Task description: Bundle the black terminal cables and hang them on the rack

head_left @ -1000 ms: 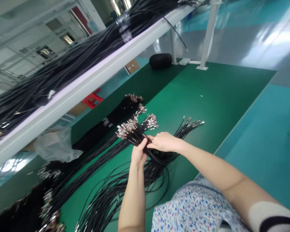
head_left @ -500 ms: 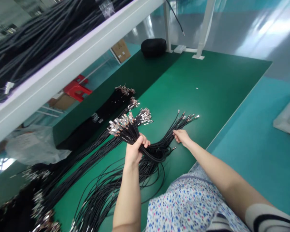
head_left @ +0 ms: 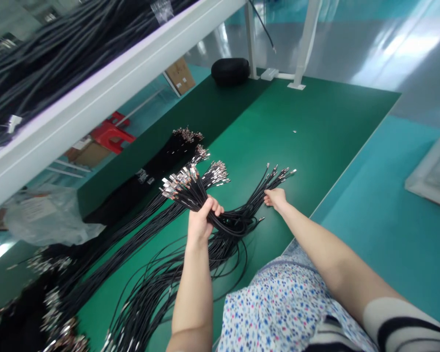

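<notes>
My left hand (head_left: 202,221) is wrapped round a thick bundle of black cables (head_left: 223,224), raised over the table. Their metal end connectors (head_left: 179,180) fan out above my thumb. The bundle bends down to the right and runs into loose cables (head_left: 256,198) whose tips point away from me. At the edge of those cables my right hand (head_left: 276,199) is closed, thumb and fingertips pinched at a black cable; the fingers partly hide it. Below my left wrist, more loose black cables (head_left: 150,298) curve across the table.
Cable bundles (head_left: 146,222) lie lengthwise on the green table (head_left: 315,127), left of my hands. A white shelf beam (head_left: 110,88) carrying cables crosses overhead at left. A black case (head_left: 230,72) sits at the far end near a white post (head_left: 305,49). A clear plastic bag (head_left: 51,215) lies at left.
The view has shifted slightly. My right hand has slid a little outward along the cables, towards their tips. My left hand keeps its hold on the bundle.
</notes>
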`<state>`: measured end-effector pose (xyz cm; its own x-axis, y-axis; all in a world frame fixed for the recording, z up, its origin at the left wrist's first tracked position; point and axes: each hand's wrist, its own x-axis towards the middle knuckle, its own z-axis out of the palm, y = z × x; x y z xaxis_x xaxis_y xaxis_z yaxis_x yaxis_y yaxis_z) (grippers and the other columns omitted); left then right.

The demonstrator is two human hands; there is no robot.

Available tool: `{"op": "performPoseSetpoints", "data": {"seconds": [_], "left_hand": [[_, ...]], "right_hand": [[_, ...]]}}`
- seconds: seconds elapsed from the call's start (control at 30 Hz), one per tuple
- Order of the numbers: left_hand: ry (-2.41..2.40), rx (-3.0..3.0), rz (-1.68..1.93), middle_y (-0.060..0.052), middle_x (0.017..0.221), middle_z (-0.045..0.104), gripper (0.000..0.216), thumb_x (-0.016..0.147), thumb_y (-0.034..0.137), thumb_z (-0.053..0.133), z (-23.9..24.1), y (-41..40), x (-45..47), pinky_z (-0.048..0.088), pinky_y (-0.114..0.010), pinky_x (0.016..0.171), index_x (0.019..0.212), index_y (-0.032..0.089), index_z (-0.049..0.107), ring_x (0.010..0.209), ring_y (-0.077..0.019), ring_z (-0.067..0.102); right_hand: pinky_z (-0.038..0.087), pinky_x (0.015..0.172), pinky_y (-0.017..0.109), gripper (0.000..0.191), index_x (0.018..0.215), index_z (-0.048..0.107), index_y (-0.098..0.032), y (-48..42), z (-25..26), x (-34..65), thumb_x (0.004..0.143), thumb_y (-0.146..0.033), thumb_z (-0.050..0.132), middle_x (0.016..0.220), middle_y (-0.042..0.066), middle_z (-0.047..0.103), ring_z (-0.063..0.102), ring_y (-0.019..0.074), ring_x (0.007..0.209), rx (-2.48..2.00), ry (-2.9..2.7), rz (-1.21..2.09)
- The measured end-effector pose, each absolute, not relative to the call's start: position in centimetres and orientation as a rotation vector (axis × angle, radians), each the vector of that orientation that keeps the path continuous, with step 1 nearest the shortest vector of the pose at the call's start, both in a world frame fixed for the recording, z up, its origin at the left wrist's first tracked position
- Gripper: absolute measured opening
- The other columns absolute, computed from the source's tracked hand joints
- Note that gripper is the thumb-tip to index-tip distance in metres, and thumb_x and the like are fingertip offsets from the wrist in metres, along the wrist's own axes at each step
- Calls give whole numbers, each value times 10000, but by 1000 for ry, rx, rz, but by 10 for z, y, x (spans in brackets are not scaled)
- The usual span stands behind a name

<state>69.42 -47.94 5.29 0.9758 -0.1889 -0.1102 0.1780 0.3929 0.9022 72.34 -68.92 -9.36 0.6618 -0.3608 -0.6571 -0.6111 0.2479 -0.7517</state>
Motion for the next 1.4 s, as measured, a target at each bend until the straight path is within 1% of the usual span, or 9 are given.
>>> {"op": "performPoseSetpoints", "data": {"seconds": [0.23, 0.4, 0.47, 0.53, 0.63, 0.87, 1.13, 1.27, 1.4], "left_hand": [[-69, 1189, -299, 41, 540, 451, 135, 736, 228, 610, 56, -480, 690, 406, -268, 541, 772, 137, 516, 446, -68, 449], [-88, 1292, -255, -40, 766, 582, 232, 703, 250, 637, 58, -493, 689, 392, -247, 505, 885, 121, 573, 475, -75, 501], [-97, 1289, -250, -27, 704, 577, 267, 704, 270, 632, 57, -497, 689, 388, -233, 496, 919, 120, 580, 480, -77, 494], [-113, 1275, -288, -16, 636, 559, 292, 691, 285, 640, 56, -500, 688, 401, -228, 509, 917, 107, 594, 516, -91, 504], [-97, 1253, -280, -50, 758, 596, 266, 654, 286, 669, 55, -500, 689, 427, -227, 543, 831, 95, 617, 592, -104, 539], [-30, 1363, -272, -27, 739, 588, 260, 656, 285, 671, 61, -491, 702, 410, -224, 480, 844, 113, 621, 509, -87, 516], [-7, 1419, -278, -41, 797, 623, 243, 620, 235, 703, 64, -496, 697, 453, -278, 723, 821, 129, 618, 742, -148, 579], [-59, 1348, -411, -6, 606, 544, 155, 688, 256, 647, 63, -499, 692, 448, -320, 718, 731, 125, 576, 609, -127, 549], [-31, 1269, -393, 39, 540, 471, 184, 685, 243, 647, 60, -491, 696, 446, -319, 659, 814, 142, 563, 495, -84, 474]], "right_hand": [[374, 442, 163, 179, 674, 486, -168, -676, -14, 681, 786, -307, 500, 533, -23, 515, 469, 62, 436, -1699, 249, -117], [320, 425, 162, 243, 596, 496, -150, -667, 37, 683, 787, -300, 485, 483, -28, 478, 430, 55, 420, -1864, -428, 177], [313, 409, 158, 218, 641, 527, -143, -665, 47, 688, 786, -298, 477, 489, -36, 485, 433, 51, 403, -1857, -547, 306], [319, 389, 160, 204, 681, 549, -138, -664, 52, 693, 781, -302, 479, 494, -39, 496, 442, 55, 380, -1851, -605, 433], [350, 376, 174, 234, 619, 529, -132, -662, 52, 697, 762, -316, 508, 477, -27, 508, 474, 72, 363, -1833, -590, 520], [393, 369, 187, 282, 637, 495, -136, -647, 49, 701, 786, -376, 501, 521, -5, 554, 519, 88, 373, -1568, -279, 263], [396, 467, 185, 140, 741, 473, -152, -644, 87, 704, 844, -240, 439, 508, -39, 538, 503, 65, 423, -1816, -429, 24], [409, 519, 189, 238, 725, 559, -141, -675, 59, 715, 829, -341, 481, 528, -22, 571, 523, 66, 474, -1910, -472, 192], [392, 412, 201, 343, 654, 572, -122, -725, -27, 733, 817, -403, 462, 508, 16, 577, 479, 73, 347, -2014, 409, 376]]}}
